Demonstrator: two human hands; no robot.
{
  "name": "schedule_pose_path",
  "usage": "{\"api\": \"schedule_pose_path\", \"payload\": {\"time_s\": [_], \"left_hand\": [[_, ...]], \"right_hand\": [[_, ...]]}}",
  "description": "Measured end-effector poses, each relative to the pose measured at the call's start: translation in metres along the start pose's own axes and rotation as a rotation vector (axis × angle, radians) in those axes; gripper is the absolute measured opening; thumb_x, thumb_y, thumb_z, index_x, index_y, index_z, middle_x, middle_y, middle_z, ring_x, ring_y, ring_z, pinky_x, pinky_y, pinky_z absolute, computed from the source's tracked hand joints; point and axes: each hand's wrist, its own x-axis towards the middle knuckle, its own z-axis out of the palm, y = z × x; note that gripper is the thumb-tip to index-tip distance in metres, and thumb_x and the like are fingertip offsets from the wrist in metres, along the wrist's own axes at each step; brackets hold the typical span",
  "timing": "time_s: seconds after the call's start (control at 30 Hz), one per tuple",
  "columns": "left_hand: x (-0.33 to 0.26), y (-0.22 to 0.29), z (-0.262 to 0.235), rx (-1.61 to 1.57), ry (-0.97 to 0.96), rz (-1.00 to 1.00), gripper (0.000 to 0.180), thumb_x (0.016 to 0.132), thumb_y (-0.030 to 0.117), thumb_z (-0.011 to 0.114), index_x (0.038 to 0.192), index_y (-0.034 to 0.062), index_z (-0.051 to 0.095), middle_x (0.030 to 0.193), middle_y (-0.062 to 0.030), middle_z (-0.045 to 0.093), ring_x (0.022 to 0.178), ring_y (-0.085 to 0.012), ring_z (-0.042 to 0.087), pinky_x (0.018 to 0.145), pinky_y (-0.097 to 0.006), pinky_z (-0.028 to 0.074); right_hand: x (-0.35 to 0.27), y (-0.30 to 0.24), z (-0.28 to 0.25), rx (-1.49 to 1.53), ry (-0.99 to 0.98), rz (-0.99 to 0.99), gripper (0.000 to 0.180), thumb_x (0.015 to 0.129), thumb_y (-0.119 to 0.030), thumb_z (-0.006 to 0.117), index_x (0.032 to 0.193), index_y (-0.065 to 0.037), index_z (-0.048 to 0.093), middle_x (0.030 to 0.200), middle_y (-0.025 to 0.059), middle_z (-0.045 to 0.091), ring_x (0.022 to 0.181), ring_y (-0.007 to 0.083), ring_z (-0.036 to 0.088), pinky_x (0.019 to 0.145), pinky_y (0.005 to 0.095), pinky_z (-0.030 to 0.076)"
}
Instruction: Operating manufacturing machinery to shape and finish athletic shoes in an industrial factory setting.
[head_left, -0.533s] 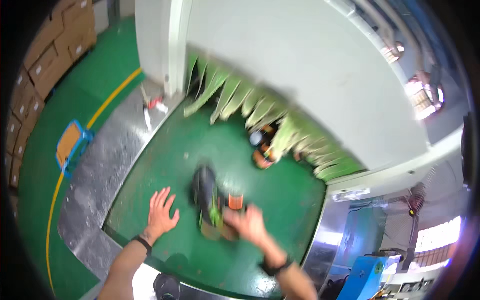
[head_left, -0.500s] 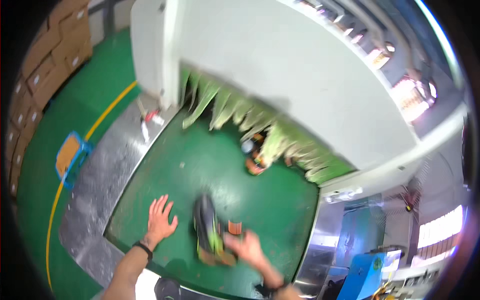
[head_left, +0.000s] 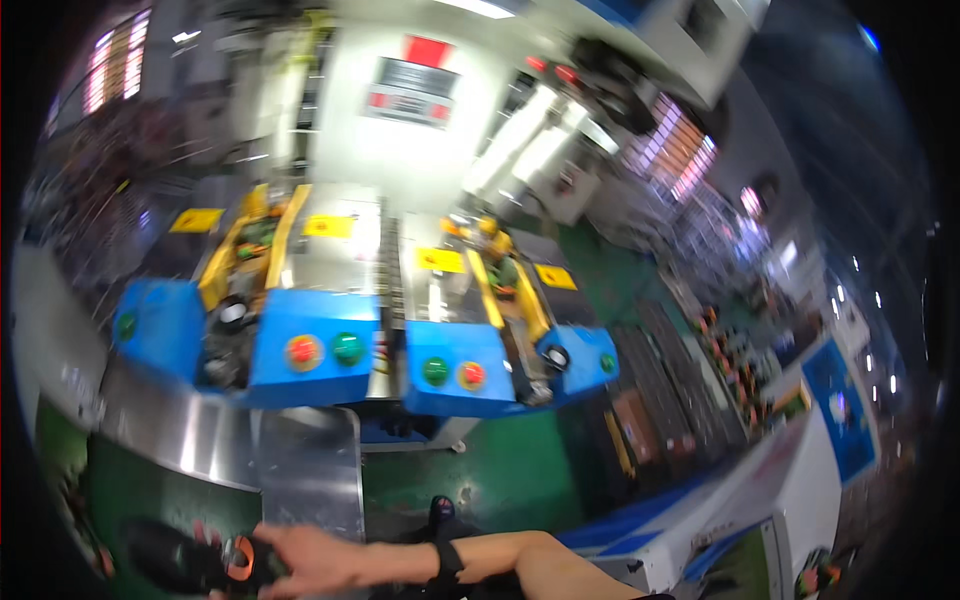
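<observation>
At the lower left, my right hand (head_left: 308, 560) reaches across with its fingers closed on a dark shoe (head_left: 172, 558). The shoe is blurred; its toe points left and an orange edge shows around its opening. Small pinkish patches behind the shoe look like fingertips of my left hand (head_left: 206, 532); the rest of that hand is hidden. Beyond them lies a bare metal shelf (head_left: 310, 470), which runs along the front of a machine with blue control boxes (head_left: 312, 372).
Yellow-edged stations (head_left: 505, 290) on the machine hold dark shoe-like pieces. Red and green buttons (head_left: 346, 348) face me. At the right are a dark slatted conveyor (head_left: 665, 375), a rack of shoes (head_left: 735, 365) and a white-and-blue machine (head_left: 740, 500). Green floor (head_left: 490, 470) shows between.
The view has swung from the green conveyor tunnel to the blue-fronted machine. My right hand, beside the shoe on the belt before, now holds a shoe. The left hand's open fingers no longer show.
</observation>
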Motion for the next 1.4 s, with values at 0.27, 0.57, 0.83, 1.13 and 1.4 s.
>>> {"api": "schedule_pose_path", "payload": {"time_s": [0.27,0.57,0.83,1.13,1.4], "left_hand": [[0.001,-0.051,0.249,-0.109,-0.236,-0.327,0.068,0.086,0.032,0.063,0.14,0.0,0.037,0.132,-0.0163,0.052,0.12,-0.029,0.054,0.1,-0.046,0.046],[-0.001,-0.115,0.544,0.062,-0.593,-0.777,0.078,0.087,0.027,0.069,0.145,-0.0035,0.027,0.142,-0.0175,0.044,0.128,-0.0271,0.048,0.107,-0.041,0.038],[0.199,-0.273,0.717,0.843,-0.488,-0.371,0.07,0.076,0.018,0.072,0.131,-0.0074,0.036,0.118,-0.0223,0.059,0.108,-0.0289,0.059,0.093,-0.038,0.047],[0.253,-0.359,0.77,0.952,-0.49,-0.464,0.064,0.07,0.01,0.068,0.129,0.0022,0.044,0.109,-0.017,0.063,0.1,-0.0276,0.063,0.084,-0.037,0.05],[0.228,-0.201,0.705,0.687,-0.588,-0.41,0.071,0.069,0.006,0.067,0.134,-0.002,0.04,0.095,-0.0135,0.062,0.081,-0.0238,0.061,0.072,-0.036,0.052]], "right_hand": [[-0.136,0.078,-0.145,0.432,0.175,-0.451,0.083,0.076,-0.014,0.07,0.145,0.0,0.027,0.148,0.0181,0.033,0.14,0.0282,0.031,0.114,0.0369,0.026],[-0.355,0.206,-0.313,0.734,0.766,-0.113,0.073,0.08,-0.007,0.069,0.144,-0.002,0.033,0.13,0.0135,0.054,0.117,0.0237,0.056,0.105,0.0359,0.042],[-0.446,0.232,-0.388,0.912,1.386,-0.081,0.049,0.083,0.003,0.062,0.13,0.004,0.049,0.125,0.0122,0.057,0.111,0.0208,0.055,0.099,0.0339,0.043],[-0.455,0.225,-0.39,0.819,1.544,0.098,0.05,0.082,0.005,0.061,0.13,0.006,0.049,0.129,0.0147,0.054,0.116,0.024,0.053,0.102,0.0355,0.041],[-0.434,0.227,-0.39,0.799,1.355,0.061,0.057,0.082,-0.002,0.062,0.135,0.003,0.043,0.129,0.0148,0.054,0.117,0.0253,0.054,0.1,0.0388,0.044]]}}
